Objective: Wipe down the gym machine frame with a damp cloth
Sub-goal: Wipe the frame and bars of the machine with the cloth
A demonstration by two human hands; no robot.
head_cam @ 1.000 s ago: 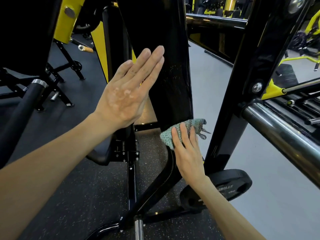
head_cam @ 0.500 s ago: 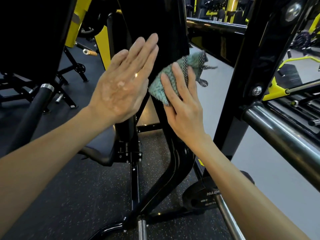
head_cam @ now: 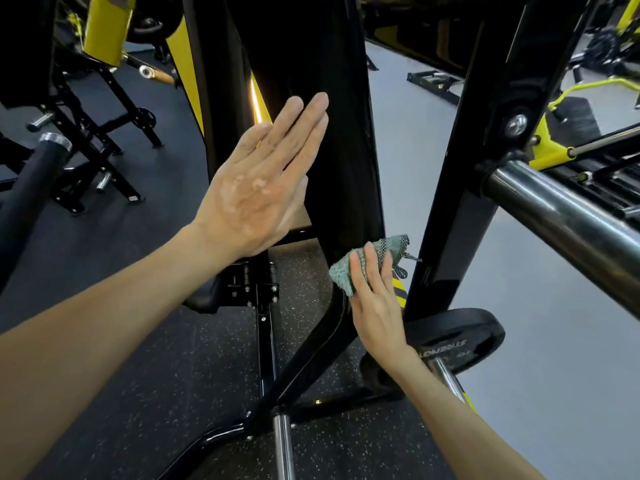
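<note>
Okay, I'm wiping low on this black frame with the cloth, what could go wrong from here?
The cloth sits only under the flat fingers of your right hand, with a loose end hanging, so it may slip off the frame and drop. If you wipe lower, your knuckles could knock the weight plate just below.

A gym, shown by weight plate [head_cam: 464,336], chrome bar [head_cam: 561,216] and rubber floor [head_cam: 194,368].

Open gap between panel [head_cam: 311,150] and post [head_cam: 460,202]; chrome bar [head_cam: 571,216] crowds right.
</note>
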